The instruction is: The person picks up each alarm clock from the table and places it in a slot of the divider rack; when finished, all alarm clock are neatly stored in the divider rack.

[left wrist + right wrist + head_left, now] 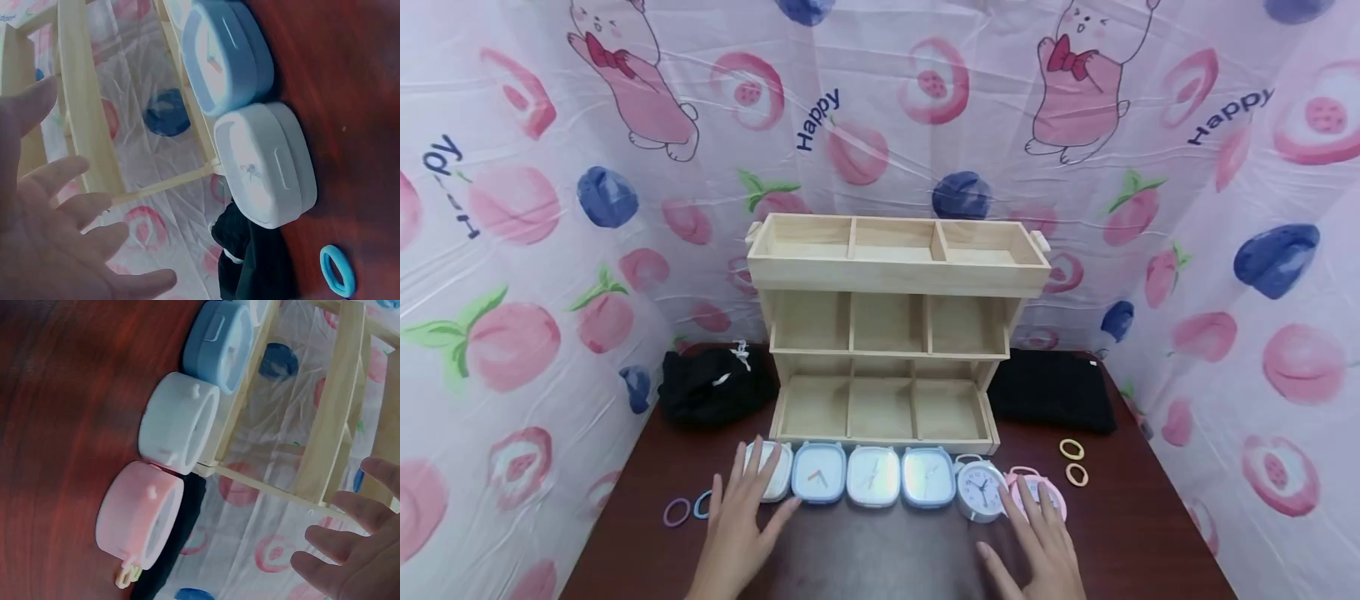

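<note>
My left hand (739, 517) hovers with spread fingers in front of the leftmost white square clock (265, 165), holding nothing. Spread likewise, my right hand (1037, 542) partly covers the pink round alarm clock (140, 512) in the head view. Between them in the row stand a blue square clock (818, 472), a white square clock (873, 477), another blue square clock (928, 477) and a pale round alarm clock (981, 490). Both wrist views show the fingers apart from the clocks.
Behind the row stands a three-tier wooden rack (898, 279) with compartments. A black cloth bundle (715, 387) lies left, a folded black cloth (1051, 392) right. Purple (677, 512) and blue rings (702, 505) lie left; a yellow ring (1071, 450) and a beige ring (1077, 475) right.
</note>
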